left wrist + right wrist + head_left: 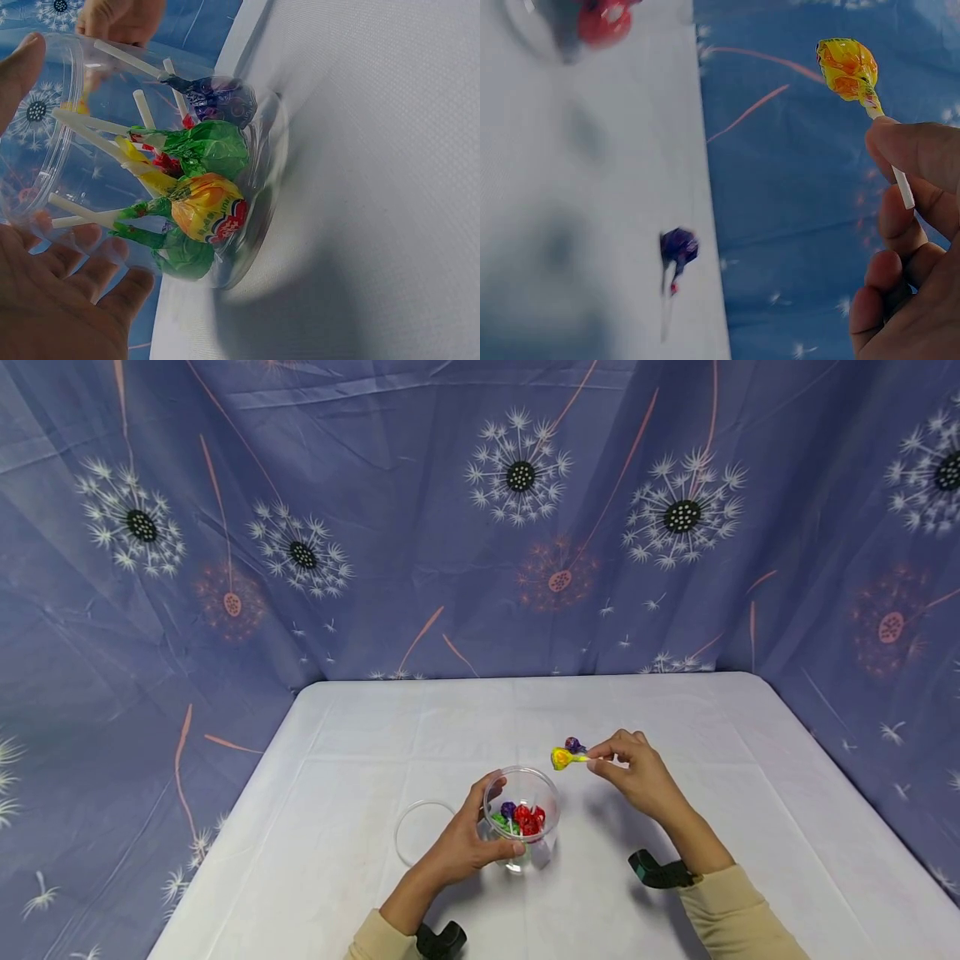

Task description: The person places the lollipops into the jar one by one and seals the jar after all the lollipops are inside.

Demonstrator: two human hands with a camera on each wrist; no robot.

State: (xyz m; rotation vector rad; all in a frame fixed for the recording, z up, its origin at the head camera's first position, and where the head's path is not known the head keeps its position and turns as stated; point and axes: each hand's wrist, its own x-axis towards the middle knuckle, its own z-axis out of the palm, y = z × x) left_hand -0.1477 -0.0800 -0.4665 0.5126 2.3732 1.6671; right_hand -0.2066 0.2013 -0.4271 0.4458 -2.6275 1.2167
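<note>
My left hand (467,842) grips a clear plastic jar (543,793) standing on the white table, thumb on the near side and fingers round the left. Inside lie wrapped lollipops in red (529,820), purple (221,101), green (214,150) and yellow-orange (208,206), their white sticks leaning toward the open mouth. Up and to the right of the jar, my right hand (633,777) pinches a yellow lollipop (847,69) by its stick, above the table. A single purple lollipop (679,244) lies on the table beyond it, partly hidden in the head view.
A round clear lid (397,837) lies flat on the table, left of the jar and partly behind my left hand. The white tabletop (360,727) ends at a blue curtain (420,527) with dandelion prints. Black bands (660,870) sit on both wrists.
</note>
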